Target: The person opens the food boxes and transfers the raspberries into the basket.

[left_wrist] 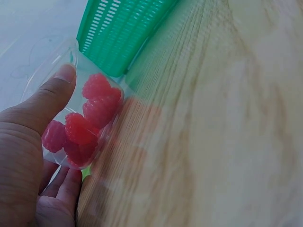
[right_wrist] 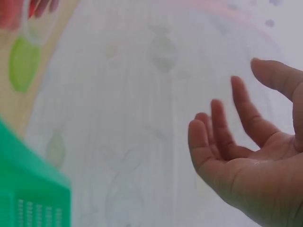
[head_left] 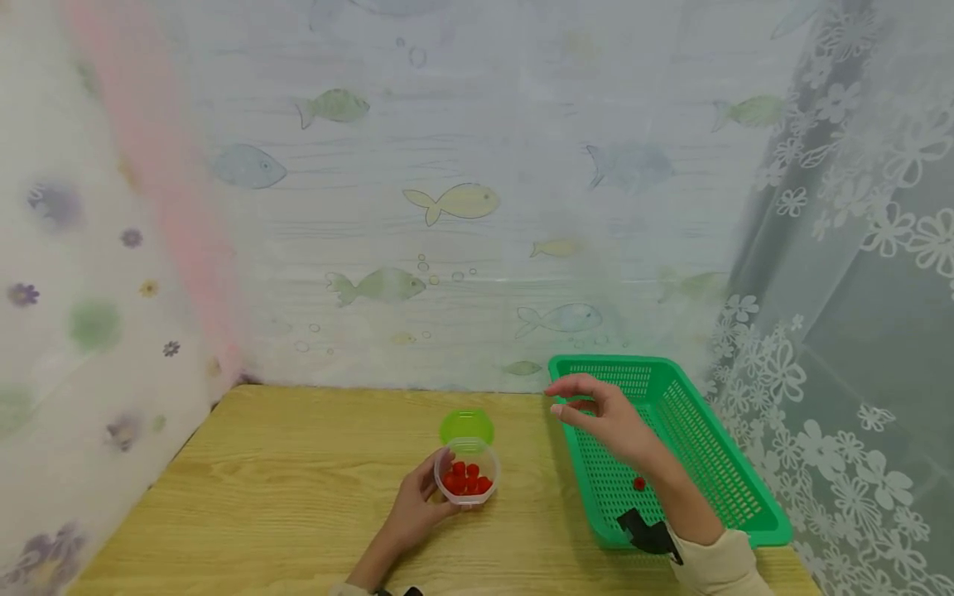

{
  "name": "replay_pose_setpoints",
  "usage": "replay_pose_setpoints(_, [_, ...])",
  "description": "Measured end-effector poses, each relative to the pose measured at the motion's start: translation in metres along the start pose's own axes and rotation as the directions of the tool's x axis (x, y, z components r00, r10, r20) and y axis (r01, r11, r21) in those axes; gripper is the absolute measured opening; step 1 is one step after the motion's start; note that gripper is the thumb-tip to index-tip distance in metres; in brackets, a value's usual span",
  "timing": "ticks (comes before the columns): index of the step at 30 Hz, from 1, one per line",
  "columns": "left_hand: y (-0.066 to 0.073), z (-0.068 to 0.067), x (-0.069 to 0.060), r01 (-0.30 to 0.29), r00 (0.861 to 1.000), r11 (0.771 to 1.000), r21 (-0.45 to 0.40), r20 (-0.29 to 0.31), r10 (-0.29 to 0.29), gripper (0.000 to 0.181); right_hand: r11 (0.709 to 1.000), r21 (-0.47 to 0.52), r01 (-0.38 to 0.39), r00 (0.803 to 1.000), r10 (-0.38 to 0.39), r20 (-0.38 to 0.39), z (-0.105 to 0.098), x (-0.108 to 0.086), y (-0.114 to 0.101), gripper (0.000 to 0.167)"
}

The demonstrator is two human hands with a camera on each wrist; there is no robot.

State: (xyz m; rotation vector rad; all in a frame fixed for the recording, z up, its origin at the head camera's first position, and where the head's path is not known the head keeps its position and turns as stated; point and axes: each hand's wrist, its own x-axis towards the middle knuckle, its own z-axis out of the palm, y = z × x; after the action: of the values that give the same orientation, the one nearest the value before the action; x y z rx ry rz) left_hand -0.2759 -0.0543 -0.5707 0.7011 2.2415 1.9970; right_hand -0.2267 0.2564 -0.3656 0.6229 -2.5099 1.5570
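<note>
A clear plastic tub (head_left: pixel 488 463) stands on the table with several red raspberries (head_left: pixel 467 480) inside. My left hand (head_left: pixel 416 501) grips its left side, the thumb (left_wrist: pixel 52 97) along the near wall and the fingers round the far side. In the left wrist view the raspberries (left_wrist: pixel 80 127) show through the tub's wall. My right hand (head_left: pixel 607 418) hovers above the left rim of a green basket (head_left: pixel 715 447), fingers loosely bent and apart, holding nothing. One raspberry (head_left: pixel 639 483) lies in the basket, below the right forearm. The right wrist view shows the same hand (right_wrist: pixel 255 142) with nothing in it.
Behind the tub lies a bright green lid (head_left: pixel 467 426) on the wooden table (head_left: pixel 298 463). The basket's high walls stand at the table's right side. A fish-patterned sheet (head_left: pixel 462 290) hangs along the back edge, with a flowered curtain (head_left: pixel 857 447) on the right.
</note>
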Motion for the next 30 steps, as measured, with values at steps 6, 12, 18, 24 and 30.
replay_pose_setpoints(6, [0.001, -0.003, 0.000, 0.013, 1.000, 1.000, -0.006, 0.016, -0.013, 0.088, 0.985, -0.173, 0.022, 0.998, -0.033, -0.057, 0.046, -0.003, -0.013, 0.029])
replay_pose_setpoints(12, [0.004, -0.006, 0.000, 0.006, 1.000, 1.000, -0.004, 0.021, -0.005, 0.088, 0.978, -0.203, -0.055, 0.997, 0.064, 0.040, 0.102, 0.000, 0.003, 0.031])
replay_pose_setpoints(18, [0.004, -0.006, 0.000, -0.009, 1.000, 1.000, -0.028, 0.017, 0.009, 0.087, 0.950, -0.277, -0.144, 0.985, 0.165, 0.054, 0.140, 0.008, 0.026, 0.036])
replay_pose_setpoints(24, [0.002, -0.003, 0.000, -0.021, 1.000, 1.000, -0.016, 0.004, 0.021, 0.086, 0.940, -0.300, -0.164, 0.981, 0.188, 0.052, 0.159, 0.017, 0.040, 0.041])
replay_pose_setpoints(30, [0.002, 0.000, -0.002, -0.043, 0.999, 0.999, 0.003, 0.022, 0.042, 0.086, 0.914, -0.365, -0.178, 0.983, 0.182, -0.022, 0.166, 0.023, 0.047, 0.038])
